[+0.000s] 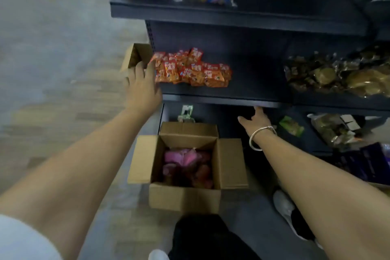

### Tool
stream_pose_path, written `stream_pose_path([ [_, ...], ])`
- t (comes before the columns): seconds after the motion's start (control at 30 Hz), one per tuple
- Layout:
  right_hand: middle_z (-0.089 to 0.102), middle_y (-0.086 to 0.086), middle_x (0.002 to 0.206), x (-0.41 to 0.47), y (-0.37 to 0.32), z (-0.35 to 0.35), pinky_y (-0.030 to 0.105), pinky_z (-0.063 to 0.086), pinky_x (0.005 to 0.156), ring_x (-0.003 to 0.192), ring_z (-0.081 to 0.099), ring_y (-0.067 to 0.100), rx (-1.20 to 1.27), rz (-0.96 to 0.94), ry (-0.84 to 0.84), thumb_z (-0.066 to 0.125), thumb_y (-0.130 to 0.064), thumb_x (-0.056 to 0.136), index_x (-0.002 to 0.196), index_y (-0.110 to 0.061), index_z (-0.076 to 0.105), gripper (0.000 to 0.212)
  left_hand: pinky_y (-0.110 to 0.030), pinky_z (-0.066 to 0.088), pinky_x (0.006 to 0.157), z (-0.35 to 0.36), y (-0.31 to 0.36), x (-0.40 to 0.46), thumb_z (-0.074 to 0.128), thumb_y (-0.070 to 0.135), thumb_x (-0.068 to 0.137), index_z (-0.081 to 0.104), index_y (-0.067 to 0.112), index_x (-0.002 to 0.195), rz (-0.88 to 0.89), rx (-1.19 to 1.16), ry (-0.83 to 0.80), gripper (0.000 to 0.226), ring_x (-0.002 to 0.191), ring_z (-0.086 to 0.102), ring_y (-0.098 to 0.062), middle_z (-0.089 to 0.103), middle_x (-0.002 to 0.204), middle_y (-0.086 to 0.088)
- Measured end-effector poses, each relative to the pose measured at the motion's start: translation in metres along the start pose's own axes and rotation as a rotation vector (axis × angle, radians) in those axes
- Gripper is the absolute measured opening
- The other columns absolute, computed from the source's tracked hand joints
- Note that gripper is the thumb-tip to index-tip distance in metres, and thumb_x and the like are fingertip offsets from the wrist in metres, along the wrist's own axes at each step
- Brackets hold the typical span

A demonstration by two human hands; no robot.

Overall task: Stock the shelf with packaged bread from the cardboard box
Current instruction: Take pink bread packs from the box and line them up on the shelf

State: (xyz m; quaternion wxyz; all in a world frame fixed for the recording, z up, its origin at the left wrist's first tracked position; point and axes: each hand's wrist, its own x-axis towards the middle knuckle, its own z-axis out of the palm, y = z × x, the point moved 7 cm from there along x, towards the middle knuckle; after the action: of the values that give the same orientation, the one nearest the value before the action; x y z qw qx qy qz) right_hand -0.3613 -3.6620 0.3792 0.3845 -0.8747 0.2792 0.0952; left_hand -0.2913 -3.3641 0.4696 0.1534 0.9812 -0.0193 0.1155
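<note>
Both hands are empty. The left hand (pixel 143 84) is spread flat against the orange packets (pixel 190 67) on the shelf (pixel 221 99); the right hand (pixel 256 120) reaches, fingers loose, under the shelf's edge. Below and between them the cardboard box (pixel 185 194) sits open, pink bread packs (pixel 185 160) inside, so most stocking seems left.

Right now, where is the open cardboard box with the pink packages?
In the head view, the cardboard box stands on the floor at lower centre, in front of the bottom shelf, between the person's two forearms.
</note>
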Motion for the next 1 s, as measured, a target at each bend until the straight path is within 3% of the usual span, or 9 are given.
stream_pose_path([
  [0.17, 0.037, 0.018, 0.145, 0.006, 0.045, 0.069, 0.044, 0.036, 0.108, 0.13, 0.041, 0.035, -0.074, 0.058, -0.197, 0.057, -0.034, 0.088, 0.147, -0.013, 0.018, 0.073, -0.05, 0.026, 0.105, 0.082, -0.042, -0.06, 0.046, 0.019, 0.092, 0.022, 0.01, 0.147, -0.089, 0.112, -0.251, 0.061, 0.134, 0.027, -0.039, 0.026, 0.149, -0.019],
  [0.33, 0.04, 0.017, 0.144, 0.012, 0.116, 0.132, 0.036, 0.035, 0.105, 0.129, 0.043, 0.034, -0.149, 0.155, -0.355, 0.056, -0.034, 0.09, 0.147, -0.012, 0.019, 0.071, -0.046, 0.026, 0.105, 0.169, -0.08, -0.123, 0.048, 0.02, 0.092, 0.021, 0.012, 0.147, -0.21, 0.158, -0.458, 0.061, 0.135, 0.025, -0.035, 0.024, 0.151, -0.015],
  [0.47, 0.043, 0.017, 0.141, 0.026, 0.176, 0.181, 0.035, 0.036, 0.105, 0.127, 0.044, 0.034, -0.225, 0.202, -0.429, 0.057, -0.033, 0.089, 0.145, -0.012, 0.024, 0.069, -0.043, 0.032, 0.101, 0.245, -0.104, -0.172, 0.05, 0.018, 0.091, 0.026, 0.007, 0.144, -0.278, 0.101, -0.612, 0.059, 0.126, 0.034, -0.038, 0.034, 0.142, -0.019],
  [0.57, 0.048, 0.018, 0.137, 0.039, 0.213, 0.22, 0.035, 0.038, 0.104, 0.124, 0.048, 0.034, -0.265, 0.212, -0.466, 0.06, -0.032, 0.087, 0.142, -0.01, 0.031, 0.066, -0.043, 0.033, 0.103, 0.304, -0.115, -0.205, 0.048, 0.005, 0.088, 0.033, 0.003, 0.141, -0.312, -0.068, -0.652, 0.055, 0.122, 0.037, -0.039, 0.041, 0.135, -0.022],
  [0.87, 0.064, 0.016, 0.114, 0.117, 0.285, 0.342, 0.032, 0.043, 0.094, 0.111, 0.057, 0.031, -0.235, 0.095, -0.448, 0.061, -0.016, 0.087, 0.119, -0.006, 0.06, 0.034, -0.039, 0.038, 0.099, 0.484, -0.133, -0.232, 0.046, 0.014, 0.091, 0.047, 0.011, 0.132, -0.328, -0.134, -0.77, 0.041, 0.121, 0.043, -0.036, 0.048, 0.13, -0.017],
  [1.0, 0.059, 0.012, 0.126, 0.156, 0.303, 0.4, 0.032, 0.043, 0.097, 0.118, 0.054, 0.029, -0.554, -0.123, -0.54, 0.054, -0.017, 0.09, 0.125, -0.012, 0.054, 0.035, -0.039, 0.038, 0.106, 0.57, -0.128, -0.229, 0.047, 0.011, 0.089, 0.047, 0.015, 0.135, -0.269, -0.143, -0.848, 0.046, 0.125, 0.042, -0.032, 0.048, 0.133, -0.013],
])
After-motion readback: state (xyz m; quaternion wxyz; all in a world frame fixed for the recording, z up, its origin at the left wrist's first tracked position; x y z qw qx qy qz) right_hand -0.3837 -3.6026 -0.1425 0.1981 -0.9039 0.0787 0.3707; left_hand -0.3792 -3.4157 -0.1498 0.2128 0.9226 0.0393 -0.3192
